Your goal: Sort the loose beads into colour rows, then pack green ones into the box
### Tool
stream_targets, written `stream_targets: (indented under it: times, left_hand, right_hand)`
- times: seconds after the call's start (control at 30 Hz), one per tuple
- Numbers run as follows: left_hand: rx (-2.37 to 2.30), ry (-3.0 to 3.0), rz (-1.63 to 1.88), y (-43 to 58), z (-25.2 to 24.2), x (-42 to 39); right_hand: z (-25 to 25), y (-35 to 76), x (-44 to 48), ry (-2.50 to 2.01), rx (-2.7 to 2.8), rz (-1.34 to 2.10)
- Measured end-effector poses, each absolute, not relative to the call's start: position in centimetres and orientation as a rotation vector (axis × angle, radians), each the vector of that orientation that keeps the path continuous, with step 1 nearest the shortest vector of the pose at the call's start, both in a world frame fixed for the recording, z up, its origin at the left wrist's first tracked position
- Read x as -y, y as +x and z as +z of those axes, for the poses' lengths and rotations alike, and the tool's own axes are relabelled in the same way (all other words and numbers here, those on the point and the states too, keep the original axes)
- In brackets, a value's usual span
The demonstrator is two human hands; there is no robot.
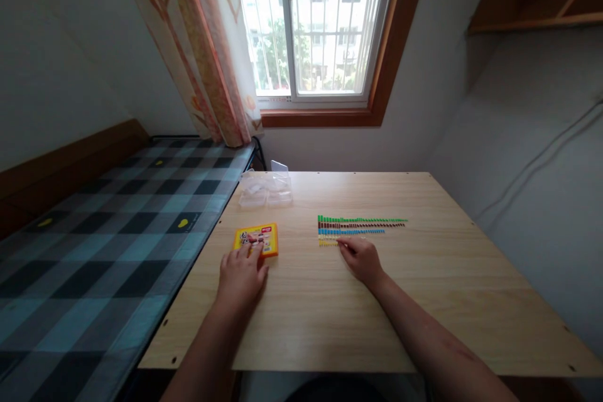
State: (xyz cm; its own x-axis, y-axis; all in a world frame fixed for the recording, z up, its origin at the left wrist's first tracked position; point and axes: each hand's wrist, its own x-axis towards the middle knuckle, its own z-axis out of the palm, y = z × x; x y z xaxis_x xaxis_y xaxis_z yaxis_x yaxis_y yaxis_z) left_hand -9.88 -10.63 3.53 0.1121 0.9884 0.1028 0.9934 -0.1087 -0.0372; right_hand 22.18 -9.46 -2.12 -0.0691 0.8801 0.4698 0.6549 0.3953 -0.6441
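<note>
A small orange box [257, 239] with a picture on its lid lies on the wooden table [424, 301]. My left hand [241, 275] rests beside it, fingertips reaching onto its near edge, fingers loosely stretched. To the right lie rows of tiny pieces: a green row [360, 220], a brown row [360, 225], a blue row [351, 232] and a short yellow row [326, 243]. My right hand [360, 259] is curled at the right end of the yellow row, fingertips pinched at the pieces; what they hold is too small to make out.
A clear plastic compartment box [266, 189] sits at the table's far left. A bed with a checked cover [94, 245] adjoins the table's left edge. A curtain [207, 44] and window [313, 25] are behind; a wall runs along the right.
</note>
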Motion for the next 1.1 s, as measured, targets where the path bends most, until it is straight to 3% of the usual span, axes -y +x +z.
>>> stream_targets:
  times: [0.23, 0.4, 0.87, 1.1]
  left_hand:
    - [1.928, -2.417, -0.407, -8.3, 2.3, 16.8]
    - [1.584, -2.599, -0.752, -6.8, 0.0, 20.4]
    - [0.962, -3.051, -0.942, 0.6, -0.7, 22.1]
    - [1.182, -3.110, -0.987, -2.3, 0.2, 20.4]
  right_hand:
    - [0.9, 21.5, 13.3, -1.359, 1.997, 0.579]
    - [1.1, 22.6, 18.9, -1.332, 2.053, 0.714]
    - [-4.5, 25.5, 24.4, -1.330, 2.055, 0.368]
    - [-5.4, 25.2, 24.0, -1.420, 2.217, 0.384]
